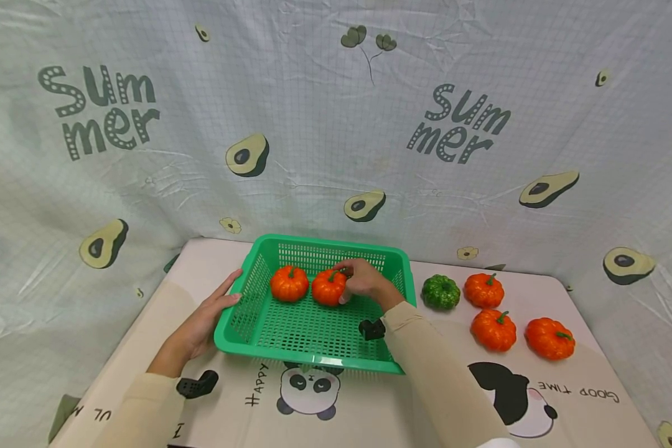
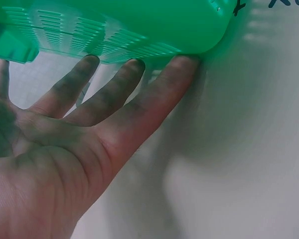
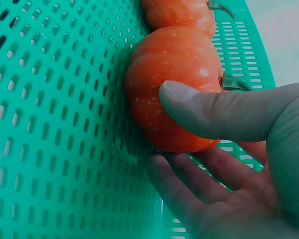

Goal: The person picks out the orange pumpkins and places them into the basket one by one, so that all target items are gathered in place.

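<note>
Right hand (image 1: 363, 279) pinched an orange pumpkin (image 1: 326, 290) inside the green basket (image 1: 269, 352), thumb on one flank, fingers curled round another. Second pumpkin (image 1: 289, 284) sat just beside it, nearer the basket's left wall. Left hand (image 1: 205, 318), fingers spread, touched that wall from outside. Gripped one looked light and stiff, glossy skin probably slippery. Best hold: ribbed flanks; thin stem (image 3: 235, 82) seemed too weak.

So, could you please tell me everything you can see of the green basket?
The green basket is rectangular and shallow, seemingly glossy plastic, with a solid rim and rows of slots through walls and floor. It stands open side up on the pale table. Two orange pumpkins sit in it; the left grip touches its left side.
</note>
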`<state>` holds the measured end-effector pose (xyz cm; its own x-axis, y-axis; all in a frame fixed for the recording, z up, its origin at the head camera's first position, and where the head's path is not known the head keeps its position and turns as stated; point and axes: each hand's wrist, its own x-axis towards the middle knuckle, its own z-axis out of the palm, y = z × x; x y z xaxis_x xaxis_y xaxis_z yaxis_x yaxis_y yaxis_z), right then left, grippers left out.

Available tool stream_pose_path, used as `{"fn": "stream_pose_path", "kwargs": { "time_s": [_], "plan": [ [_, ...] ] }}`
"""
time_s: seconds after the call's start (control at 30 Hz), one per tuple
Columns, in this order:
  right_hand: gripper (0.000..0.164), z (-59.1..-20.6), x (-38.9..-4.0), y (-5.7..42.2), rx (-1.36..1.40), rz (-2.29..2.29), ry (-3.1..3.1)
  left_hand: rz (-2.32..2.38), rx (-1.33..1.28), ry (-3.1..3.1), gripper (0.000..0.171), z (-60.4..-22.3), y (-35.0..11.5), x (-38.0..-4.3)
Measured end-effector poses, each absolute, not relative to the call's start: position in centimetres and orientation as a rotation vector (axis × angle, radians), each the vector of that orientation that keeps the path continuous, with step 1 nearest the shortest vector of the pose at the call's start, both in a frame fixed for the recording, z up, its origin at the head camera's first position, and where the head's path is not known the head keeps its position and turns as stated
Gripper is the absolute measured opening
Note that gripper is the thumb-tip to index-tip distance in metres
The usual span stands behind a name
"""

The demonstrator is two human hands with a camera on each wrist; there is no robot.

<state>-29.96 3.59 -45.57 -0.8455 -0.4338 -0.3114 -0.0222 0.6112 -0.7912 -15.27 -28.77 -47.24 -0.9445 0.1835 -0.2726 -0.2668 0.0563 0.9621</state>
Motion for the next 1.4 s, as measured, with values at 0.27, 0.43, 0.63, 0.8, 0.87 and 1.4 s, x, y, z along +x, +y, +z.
{"fn": "stream_pose_path", "kwargs": {
  "time_s": [0.27,0.43,0.63,0.8,0.87,1.4],
  "plan": [
    [0.079,-45.0,-29.6,4.0,-0.389,-1.124,2.379,1.947,-0.068,2.030,0.070,-47.2,-28.4,-15.4],
    [0.079,-44.8,-29.5,4.2,-0.396,-1.113,2.381,1.950,-0.073,2.029,0.070,-47.2,-28.3,-15.3],
    [0.072,-44.5,-29.5,4.5,-0.377,-1.126,2.393,1.943,-0.076,2.030,0.070,-47.3,-28.2,-15.4],
    [0.059,-43.8,-29.5,5.2,-0.334,-1.236,2.407,1.935,-0.089,2.039,0.071,-47.2,-28.2,-15.3],
    [0.057,-43.6,-29.5,5.5,-0.332,-1.278,2.406,1.937,-0.090,2.038,0.071,-47.2,-28.3,-15.3],
    [0.049,-40.8,-29.0,7.0,-0.353,-1.473,2.246,1.926,-0.070,2.053,0.071,-47.4,-28.5,-15.3]
  ]
}}
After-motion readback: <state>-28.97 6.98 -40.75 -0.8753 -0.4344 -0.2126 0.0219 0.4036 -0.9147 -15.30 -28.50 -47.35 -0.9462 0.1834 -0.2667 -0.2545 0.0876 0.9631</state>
